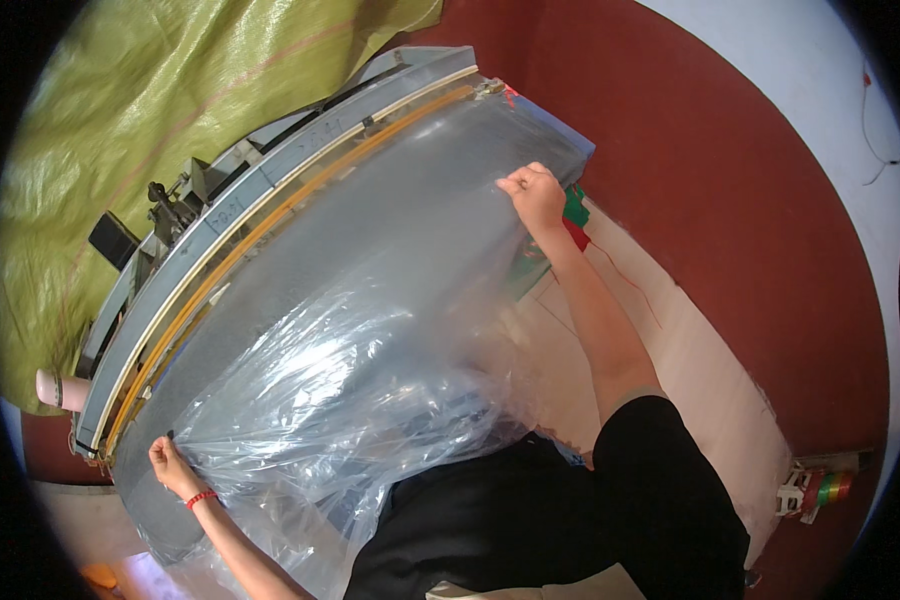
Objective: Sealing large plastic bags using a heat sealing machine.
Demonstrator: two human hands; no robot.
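Observation:
A large clear plastic sheet (340,370) lies over the long grey tabletop (240,325) and hangs in folds toward my body. At the lower left, my left hand (175,470) pinches the edge of the sheet, with creases fanning out from its fingers. Toward the far right end of the tabletop, my right hand (536,197) is closed in a pinch on the sheet's other side. Between the two hands the plastic is stretched and shiny. Its hanging part is bunched in front of my black shirt.
Along the table's far side runs a long grey metal rail (320,137) with an orange strip (300,195). Behind it are black metal fittings (173,210) and a yellow-green tarp (200,90). A pink cylinder (60,390) sticks out at left. Green and red cloth (576,215) hangs by the right end.

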